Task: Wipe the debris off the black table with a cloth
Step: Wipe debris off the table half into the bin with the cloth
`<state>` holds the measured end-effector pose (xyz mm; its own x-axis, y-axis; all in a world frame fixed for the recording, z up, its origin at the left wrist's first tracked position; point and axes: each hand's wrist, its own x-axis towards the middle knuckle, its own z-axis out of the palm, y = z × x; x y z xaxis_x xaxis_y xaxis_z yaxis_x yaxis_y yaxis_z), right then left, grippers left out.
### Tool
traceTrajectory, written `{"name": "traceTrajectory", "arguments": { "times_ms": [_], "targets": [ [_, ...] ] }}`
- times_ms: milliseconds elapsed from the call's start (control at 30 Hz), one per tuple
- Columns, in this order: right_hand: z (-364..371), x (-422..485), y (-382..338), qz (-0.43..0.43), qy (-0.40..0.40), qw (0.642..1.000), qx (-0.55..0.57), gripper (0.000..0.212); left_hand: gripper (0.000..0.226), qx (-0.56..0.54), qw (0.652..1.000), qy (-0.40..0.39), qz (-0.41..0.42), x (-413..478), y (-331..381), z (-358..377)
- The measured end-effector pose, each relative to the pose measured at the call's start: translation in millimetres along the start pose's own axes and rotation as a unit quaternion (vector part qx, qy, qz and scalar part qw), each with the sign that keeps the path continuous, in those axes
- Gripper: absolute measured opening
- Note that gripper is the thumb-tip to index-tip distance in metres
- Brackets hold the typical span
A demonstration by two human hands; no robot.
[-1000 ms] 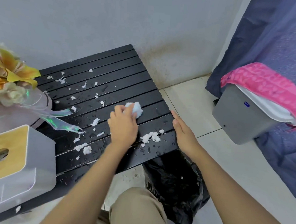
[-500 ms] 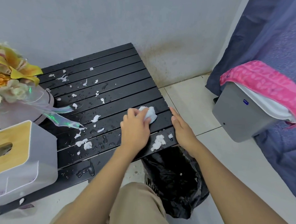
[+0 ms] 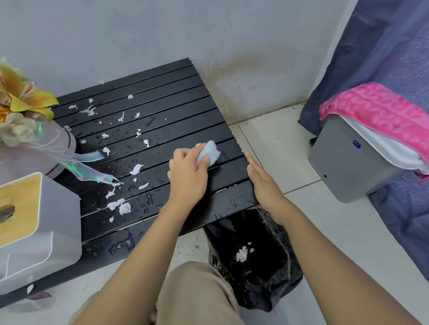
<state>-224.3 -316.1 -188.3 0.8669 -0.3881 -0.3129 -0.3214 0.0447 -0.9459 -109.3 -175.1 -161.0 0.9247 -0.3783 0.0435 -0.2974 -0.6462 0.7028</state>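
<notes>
Counter (image 3: 176,105), left part: white debris (image 3: 121,207) is scattered from the far left to the near middle among water drops; not yet wiped.
Left hand (image 3: 187,178): fingers curled and clamped on the cloth (image 3: 210,152), which is pressed on the slats right of centre.
Near right corner: the clump that lay here half a second ago is gone; the slats are wet but bare.
Right hand (image 3: 264,187): fingers straight and together, laid flat along the counter's right edge, as before.
Black bag (image 3: 264,284): open below that corner; a white clump (image 3: 244,253) now lies inside.
Reading: one sweep landed its load in the bag. Judged under half done; the left debris comes next.
</notes>
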Motion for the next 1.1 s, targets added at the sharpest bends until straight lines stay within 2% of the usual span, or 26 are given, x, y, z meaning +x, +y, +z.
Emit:
{"name": "traceTrajectory", "arguments": {
  "times_ms": [67,133,200,267,333,367,433,533,600,667,733,800,867,967,1033,1100],
  "targets": [
    [-0.3,0.5,0.2,0.001,-0.005,1.000,0.005,0.042,0.035,0.147,0.988,0.034,0.019,-10.0,-2.1,10.7],
    [0.2,0.0,-0.2,0.002,-0.007,1.000,0.005,0.042,0.030,0.199,0.976,0.050,0.071,-35.8,3.5,20.3],
    [-1.1,0.8,-1.1,0.008,-0.011,1.000,0.019,0.042,0.031,0.188,0.971,0.024,0.146,-64.1,8.4,27.0],
    [-2.1,1.0,-1.5,0.014,-0.018,0.999,0.028,0.042,0.036,0.150,0.965,-0.052,0.210,-86.2,9.3,20.9],
    [-2.3,1.7,-0.3,0.013,-0.022,0.999,0.027,0.041,0.037,0.127,0.951,-0.111,0.260,-78.1,3.3,6.1],
    [-2.1,2.1,0.2,0.012,-0.019,0.999,0.030,0.041,0.037,0.142,0.946,-0.111,0.270,-64.6,-1.4,2.0],
    [-1.9,2.9,1.2,0.012,-0.015,0.999,0.032,0.042,0.038,0.171,0.955,-0.076,0.229,-28.0,-5.6,2.1],
    [-2.1,2.2,1.2,0.014,-0.020,0.999,0.028,0.042,0.034,0.176,0.981,-0.001,0.086,2.2,4.8,16.9],
    [-2.2,2.6,1.2,0.010,-0.020,0.999,0.027,0.042,0.029,0.197,0.974,0.011,0.110,-10.1,11.4,27.0],
    [-2.5,3.4,0.9,0.013,-0.019,0.999,0.037,0.042,0.029,0.182,0.965,-0.017,0.188,-35.5,10.6,25.0],
    [-2.3,4.1,1.4,0.016,-0.020,0.999,0.041,0.042,0.032,0.145,0.958,-0.080,0.233,-58.6,4.1,15.0],
    [-2.1,4.5,2.4,0.013,-0.019,0.999,0.037,0.041,0.033,0.093,0.958,-0.157,0.222,-65.7,1.9,2.1],
    [-1.9,4.2,3.7,0.007,-0.013,0.999,0.036,0.041,0.032,-0.006,0.968,-0.208,0.140,-59.3,8.9,-11.4],
    [-1.3,3.4,2.8,0.009,-0.009,0.999,0.032,0.041,0.026,-0.187,0.959,-0.209,-0.051,-31.7,16.3,-34.1],
    [-0.7,3.1,1.5,0.009,-0.007,0.999,0.031,0.042,0.019,-0.194,0.956,-0.192,-0.106,-12.3,12.8,-43.0],
    [-0.6,3.2,1.3,0.008,-0.007,1.000,0.026,0.042,0.016,-0.071,0.987,-0.116,-0.084,7.3,5.1,-45.9]
  ]
}}
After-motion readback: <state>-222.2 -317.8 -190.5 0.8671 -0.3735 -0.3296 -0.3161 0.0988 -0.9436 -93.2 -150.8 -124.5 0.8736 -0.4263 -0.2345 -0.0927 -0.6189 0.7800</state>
